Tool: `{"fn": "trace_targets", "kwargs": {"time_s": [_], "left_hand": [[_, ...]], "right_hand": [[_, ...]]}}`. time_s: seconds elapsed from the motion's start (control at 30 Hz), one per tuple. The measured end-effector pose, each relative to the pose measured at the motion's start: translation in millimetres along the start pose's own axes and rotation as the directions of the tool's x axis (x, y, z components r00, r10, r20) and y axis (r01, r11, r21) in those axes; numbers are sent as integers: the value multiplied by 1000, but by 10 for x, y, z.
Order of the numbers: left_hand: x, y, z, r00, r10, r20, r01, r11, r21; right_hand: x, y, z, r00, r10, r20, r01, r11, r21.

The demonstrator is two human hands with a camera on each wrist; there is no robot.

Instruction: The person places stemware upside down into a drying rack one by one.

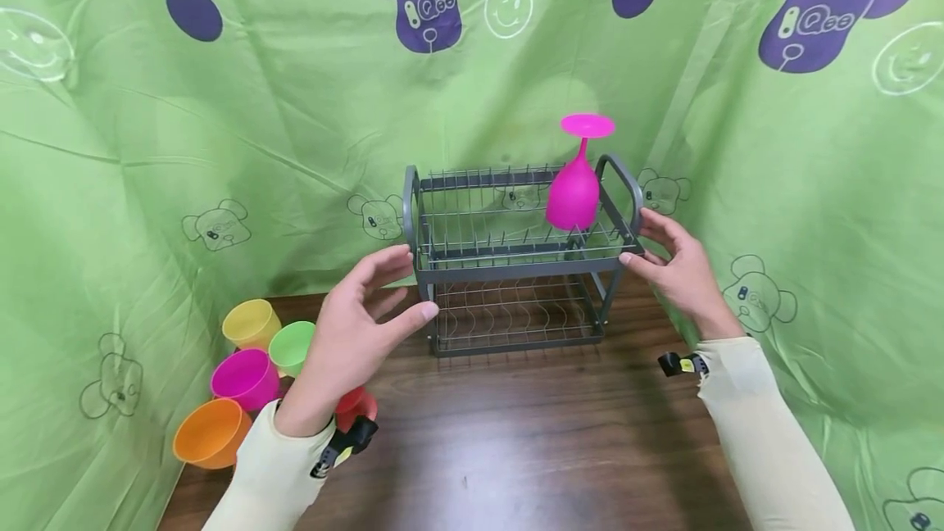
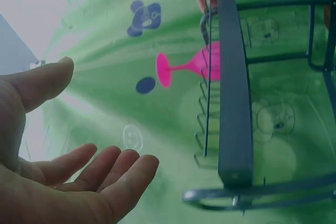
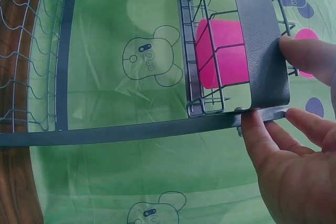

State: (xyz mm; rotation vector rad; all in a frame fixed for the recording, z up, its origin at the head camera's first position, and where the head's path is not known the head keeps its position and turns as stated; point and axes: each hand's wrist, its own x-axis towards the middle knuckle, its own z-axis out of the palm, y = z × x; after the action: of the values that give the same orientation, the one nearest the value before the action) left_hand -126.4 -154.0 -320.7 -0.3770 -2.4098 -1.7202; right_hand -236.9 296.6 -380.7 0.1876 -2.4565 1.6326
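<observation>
A dark grey two-tier dish rack [image 1: 509,271] stands on the wooden table. On its upper tier, toward the right end, a bright pink goblet [image 1: 574,195] rests upside down with its foot upward. My right hand [image 1: 682,273] grips the rack's front right corner, the thumb against the front bar and the fingers at the side frame, as the right wrist view shows. My left hand [image 1: 354,326] is beside the rack's left end, fingers and thumb spread with nothing between them. In the left wrist view a gap separates that hand from the rack.
Left of the rack stand colourful cups: yellow [image 1: 251,322], green [image 1: 292,347], magenta [image 1: 246,379] and orange [image 1: 214,433]. A red item [image 1: 357,408] is partly hidden behind the left wrist. Green printed cloth [image 1: 310,105] walls the table at the back and sides.
</observation>
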Motion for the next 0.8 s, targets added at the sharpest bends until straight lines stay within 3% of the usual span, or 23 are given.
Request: {"fn": "trace_targets", "kwargs": {"time_s": [0.3, 0.5, 0.67, 0.8], "left_hand": [[-320, -144, -214, 997, -49, -53, 52, 997, 60], [-522, -311, -369, 989, -55, -134, 65, 995, 73], [-687, -470, -497, 972, -90, -216, 110, 991, 81], [-791, -658, -585, 946, -149, -288, 168, 985, 43]], "right_hand": [[-12, 45, -23, 1000, 16, 3, -16, 1000, 7], [-32, 31, -2, 1000, -1, -9, 1, 1000, 17], [-81, 8, 18, 999, -42, 0, 42, 999, -14], [-190, 15, 24, 998, -62, -4, 61, 998, -9]]}}
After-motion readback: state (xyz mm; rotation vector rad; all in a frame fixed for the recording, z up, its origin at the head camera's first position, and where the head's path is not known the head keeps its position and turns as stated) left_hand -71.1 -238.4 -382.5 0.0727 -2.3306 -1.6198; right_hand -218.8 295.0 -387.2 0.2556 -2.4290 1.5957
